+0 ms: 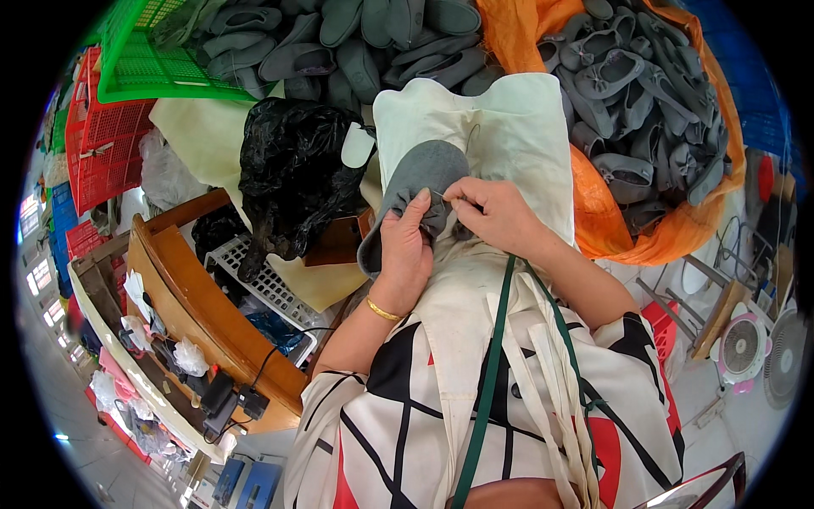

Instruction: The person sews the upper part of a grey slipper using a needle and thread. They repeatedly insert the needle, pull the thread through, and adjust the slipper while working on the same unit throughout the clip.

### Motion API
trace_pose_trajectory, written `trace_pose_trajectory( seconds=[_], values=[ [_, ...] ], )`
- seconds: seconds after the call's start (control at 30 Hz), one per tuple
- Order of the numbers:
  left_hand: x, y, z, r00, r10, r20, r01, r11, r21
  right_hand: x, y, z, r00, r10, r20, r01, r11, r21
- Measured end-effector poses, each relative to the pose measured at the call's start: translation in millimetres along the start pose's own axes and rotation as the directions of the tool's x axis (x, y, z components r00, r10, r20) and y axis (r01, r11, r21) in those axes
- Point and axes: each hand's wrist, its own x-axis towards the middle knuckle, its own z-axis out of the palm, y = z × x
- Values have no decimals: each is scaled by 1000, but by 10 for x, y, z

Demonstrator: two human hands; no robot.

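Note:
My left hand (407, 242) is closed round a soft grey fabric shoe (428, 165), thumb on its gathered upper and sole end pointing away from me. Close beside it, my right hand (487, 208) pinches thumb and fingertips together at the shoe's opening. A thin thread (437, 196) shows between the two hands; whether a needle is with it is too small to tell. Both hands are over a white cloth apron (526, 127) spread on my lap, and a dark tuft hangs under the right fingers.
An orange sack (610, 229) full of grey shoes stands at the right. Ahead, more grey shoes (356, 68) lie heaped beside a green crate (161, 68). To my left are a black plastic bag (288, 170), a white basket (263, 271) and a wooden drawer table (203, 314). Fans (742, 348) stand at right.

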Motion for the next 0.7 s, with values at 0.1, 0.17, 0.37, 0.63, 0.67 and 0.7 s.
trace_pose_trajectory(
  seconds=[0.1,0.17,0.37,0.63,0.67,0.7],
  values=[
    [-1,-14,-16,1000,8,8,-8,1000,3,35,-9,-14,1000,1,12,-1,1000,-21],
    [3,-48,-64,1000,11,27,-12,999,41,60,-47,-24,999,26,32,-25,999,-24],
    [-54,-11,34,997,27,72,-31,997,64,76,-3,40,999,36,29,-36,999,14],
    [3,16,-21,1000,5,23,-5,1000,20,-5,96,96,996,-80,-36,79,996,-36],
    [-2,20,-8,1000,5,18,-6,1000,21,-8,105,95,996,-88,-34,86,995,-48],
    [-5,26,5,1000,6,14,-7,1000,23,-10,116,95,995,-95,-33,93,994,-60]
  ],
)
